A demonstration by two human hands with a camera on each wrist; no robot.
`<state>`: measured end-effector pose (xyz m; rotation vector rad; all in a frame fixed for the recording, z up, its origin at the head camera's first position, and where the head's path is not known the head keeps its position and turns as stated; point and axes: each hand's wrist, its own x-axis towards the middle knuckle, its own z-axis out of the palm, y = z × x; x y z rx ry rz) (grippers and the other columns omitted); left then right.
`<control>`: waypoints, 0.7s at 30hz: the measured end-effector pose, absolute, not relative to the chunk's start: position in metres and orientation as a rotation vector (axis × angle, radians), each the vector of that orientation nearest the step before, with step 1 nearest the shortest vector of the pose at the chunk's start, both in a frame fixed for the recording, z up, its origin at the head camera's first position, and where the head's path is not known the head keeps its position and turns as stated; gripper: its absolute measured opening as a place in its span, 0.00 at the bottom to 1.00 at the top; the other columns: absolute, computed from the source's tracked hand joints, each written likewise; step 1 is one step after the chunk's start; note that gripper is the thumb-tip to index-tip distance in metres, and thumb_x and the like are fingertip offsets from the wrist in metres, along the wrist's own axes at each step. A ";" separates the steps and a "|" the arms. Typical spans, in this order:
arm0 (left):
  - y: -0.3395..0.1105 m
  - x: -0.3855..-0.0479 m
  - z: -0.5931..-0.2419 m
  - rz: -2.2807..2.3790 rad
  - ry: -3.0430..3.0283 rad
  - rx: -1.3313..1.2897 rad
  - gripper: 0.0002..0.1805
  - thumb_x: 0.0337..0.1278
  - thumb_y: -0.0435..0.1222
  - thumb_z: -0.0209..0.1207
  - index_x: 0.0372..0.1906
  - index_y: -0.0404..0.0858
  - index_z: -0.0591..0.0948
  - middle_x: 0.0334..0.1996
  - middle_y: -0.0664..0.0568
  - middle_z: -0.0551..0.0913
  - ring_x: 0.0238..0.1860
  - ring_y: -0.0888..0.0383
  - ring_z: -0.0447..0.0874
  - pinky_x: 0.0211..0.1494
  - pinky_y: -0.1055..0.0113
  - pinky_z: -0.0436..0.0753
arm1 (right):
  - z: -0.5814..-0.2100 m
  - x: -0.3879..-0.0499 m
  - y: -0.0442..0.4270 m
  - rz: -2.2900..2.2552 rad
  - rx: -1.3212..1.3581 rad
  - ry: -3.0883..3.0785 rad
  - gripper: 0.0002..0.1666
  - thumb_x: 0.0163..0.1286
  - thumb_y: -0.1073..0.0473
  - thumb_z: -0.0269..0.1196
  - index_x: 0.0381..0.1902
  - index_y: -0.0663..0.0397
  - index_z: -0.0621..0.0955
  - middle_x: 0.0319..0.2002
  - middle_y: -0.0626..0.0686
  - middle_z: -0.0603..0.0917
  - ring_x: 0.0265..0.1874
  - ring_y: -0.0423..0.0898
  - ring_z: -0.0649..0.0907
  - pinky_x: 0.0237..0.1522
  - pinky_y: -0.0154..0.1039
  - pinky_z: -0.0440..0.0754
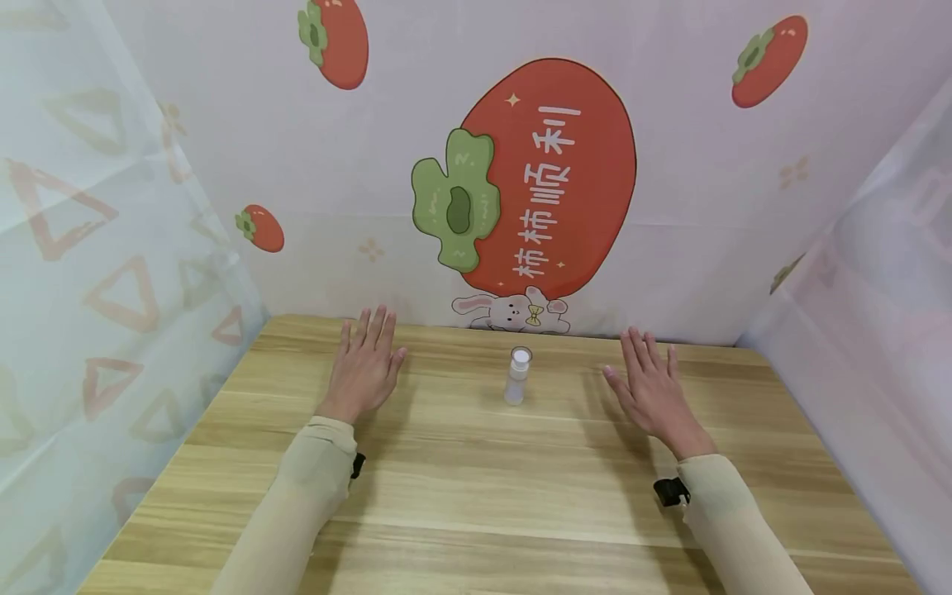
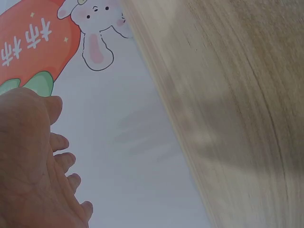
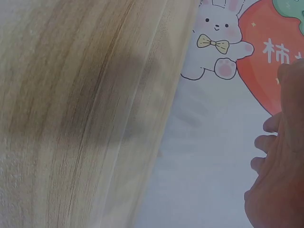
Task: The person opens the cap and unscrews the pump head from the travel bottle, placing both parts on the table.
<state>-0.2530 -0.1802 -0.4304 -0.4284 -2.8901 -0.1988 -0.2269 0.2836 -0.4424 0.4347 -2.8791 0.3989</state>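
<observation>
Pale L sleeve is filling the lower left of the head view, pale R sleeve the lower right, each w/ a bit of black strap showing on the inner side by the cuff. L hand is lying back-up L of center, fingers straight & pointing to top of frame, thumb angling R; it's holding nothing. R hand is mirroring it R of center, fingers also straight, thumb angling L, likewise grasping nothing. Can't tell if either palm is touching the wood.

Small whitish bottle is standing upright just below & R of center, btwn the hands & well apart from both, nr the back edge of the wood-grain table.

Behind, white backdrop is rising across the upper frame, w/ a big red printed fruit at upper center, white characters running up it, & a printed rabbit below. Triangle-print sheet is hanging at far left.

In the wrist views, wood is showing at right (L wrist) & at left (R wrist), w/ soft shadows falling on it
</observation>
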 end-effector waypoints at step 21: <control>-0.172 -0.252 -0.432 -0.243 -2.888 -0.452 0.36 0.82 0.47 0.38 0.81 0.31 0.46 0.81 0.38 0.42 0.80 0.40 0.32 0.78 0.45 0.29 | -0.443 -0.225 0.281 0.426 0.464 -2.864 0.44 0.83 0.39 0.41 0.80 0.65 0.47 0.81 0.64 0.43 0.79 0.62 0.40 0.72 0.68 0.31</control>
